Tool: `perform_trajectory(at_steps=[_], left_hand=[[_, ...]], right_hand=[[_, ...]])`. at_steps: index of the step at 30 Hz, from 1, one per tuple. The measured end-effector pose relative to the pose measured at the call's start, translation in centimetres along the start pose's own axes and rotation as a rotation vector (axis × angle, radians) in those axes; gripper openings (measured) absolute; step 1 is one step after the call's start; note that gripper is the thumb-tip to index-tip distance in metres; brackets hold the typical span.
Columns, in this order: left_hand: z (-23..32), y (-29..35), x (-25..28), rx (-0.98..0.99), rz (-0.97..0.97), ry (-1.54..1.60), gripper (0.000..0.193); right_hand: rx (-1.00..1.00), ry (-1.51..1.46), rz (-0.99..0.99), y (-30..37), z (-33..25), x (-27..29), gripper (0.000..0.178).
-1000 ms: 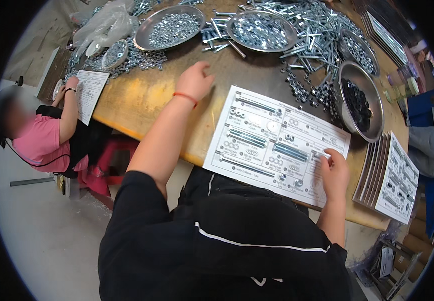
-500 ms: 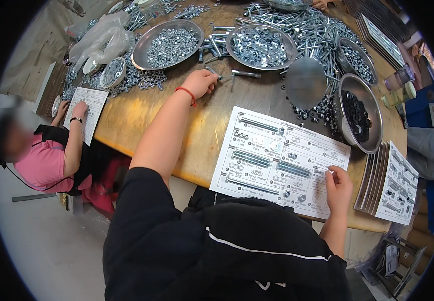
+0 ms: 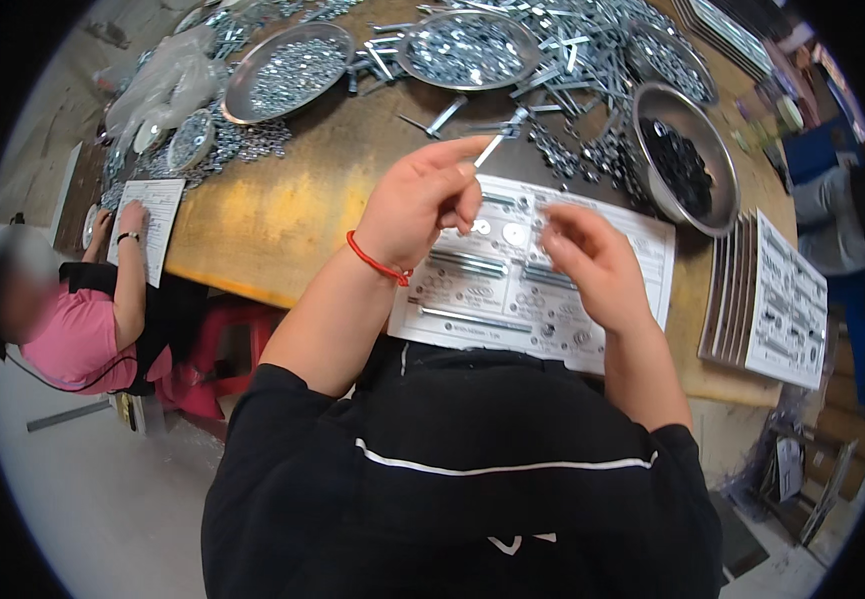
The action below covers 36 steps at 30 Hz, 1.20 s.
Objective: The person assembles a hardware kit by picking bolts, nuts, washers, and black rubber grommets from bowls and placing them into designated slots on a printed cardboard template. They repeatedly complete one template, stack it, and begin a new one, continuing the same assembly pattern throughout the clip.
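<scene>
Downward fisheye view from head height

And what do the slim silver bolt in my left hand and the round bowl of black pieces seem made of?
Slim silver bolt: probably plated steel, from its bright glint. Round silvery bowl: likely smooth stainless steel; it reflects light.

Silvery bolt (image 3: 499, 141), white sheet (image 3: 497, 290) printed black and grey, brown tabletop (image 3: 322, 170) (yellower at left).
</scene>
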<state>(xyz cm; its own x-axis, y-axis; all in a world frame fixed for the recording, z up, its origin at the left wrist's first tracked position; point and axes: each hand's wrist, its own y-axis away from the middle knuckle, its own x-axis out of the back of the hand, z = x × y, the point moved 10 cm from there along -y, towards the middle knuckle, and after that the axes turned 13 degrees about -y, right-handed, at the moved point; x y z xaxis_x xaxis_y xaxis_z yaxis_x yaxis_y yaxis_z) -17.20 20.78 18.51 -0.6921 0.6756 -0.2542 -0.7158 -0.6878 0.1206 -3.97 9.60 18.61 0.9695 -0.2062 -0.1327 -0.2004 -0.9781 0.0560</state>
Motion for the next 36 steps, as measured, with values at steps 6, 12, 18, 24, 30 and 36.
perform_trajectory(at_steps=[6, 12, 18, 24, 30, 36], left_hand=[[-2.4, 3.8, -10.4, 0.030, -0.452, -0.150, 0.055], [-5.2, 6.9, -16.6, 0.034, -0.736, -0.430, 0.072], [-4.2, 5.5, -14.3, -0.154, -0.455, -0.669, 0.082], [-4.4, 2.9, -5.1, -0.160, -0.068, -0.750, 0.068], [-5.2, 3.9, 3.1, -0.165, 0.223, -0.996, 0.057], [-8.8, 5.5, 15.6, -0.013, 0.560, -1.041, 0.046]], right_hand=[[-0.055, -0.481, 0.116, 2.1, 1.0, 3.0, 0.046], [-0.105, -0.377, 0.111, 8.2, 0.5, 5.8, 0.040], [-0.086, 0.238, 0.334, 12.1, 0.2, 14.2, 0.026], [-0.032, 0.946, 0.185, 11.2, 2.9, 13.7, 0.023], [0.080, 1.067, 0.284, 11.4, 3.2, 14.2, 0.024], [0.211, 0.916, 0.393, 9.7, -1.2, 16.7, 0.019]])
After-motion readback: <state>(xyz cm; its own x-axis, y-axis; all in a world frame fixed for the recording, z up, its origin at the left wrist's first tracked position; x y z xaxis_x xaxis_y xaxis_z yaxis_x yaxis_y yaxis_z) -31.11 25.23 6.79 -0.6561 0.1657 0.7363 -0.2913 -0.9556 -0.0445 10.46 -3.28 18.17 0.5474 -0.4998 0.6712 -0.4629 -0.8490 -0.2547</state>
